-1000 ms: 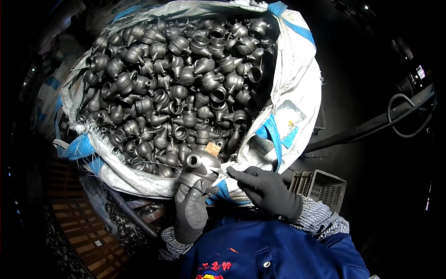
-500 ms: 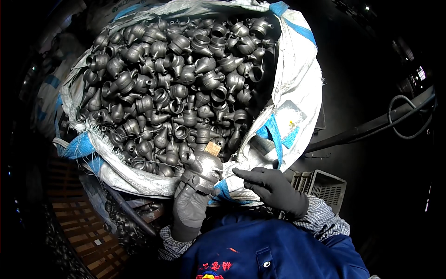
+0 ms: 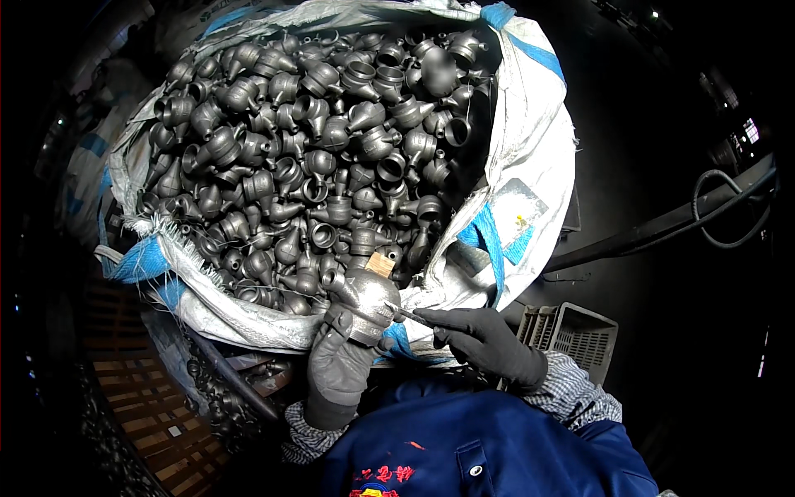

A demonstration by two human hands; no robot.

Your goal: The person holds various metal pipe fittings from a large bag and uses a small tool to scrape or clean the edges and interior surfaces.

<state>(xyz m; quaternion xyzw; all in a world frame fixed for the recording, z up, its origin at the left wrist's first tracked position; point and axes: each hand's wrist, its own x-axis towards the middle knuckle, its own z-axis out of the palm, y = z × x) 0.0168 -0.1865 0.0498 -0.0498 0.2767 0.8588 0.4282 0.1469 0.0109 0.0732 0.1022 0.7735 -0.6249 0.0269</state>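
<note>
My left hand, in a grey glove, grips a rounded grey metal casting with a short spout at its upper left. It holds the casting over the near rim of a big white woven sack. From the right my gloved right hand pinches a thin, dark, pointed metal tool. The tool's tip meets the casting's right side. Just behind the casting is a small piece of tan wood or card. Many similar castings fill the sack.
A grey plastic crate stands on the floor to the right. Beyond it a dark pole with a looped cable slants across. At the lower left lies a brown slatted basket, with more castings beside it.
My right hand has shifted slightly, and the thin tool now shows plainly with its tip at the casting. The casting in my left hand has turned a little.
</note>
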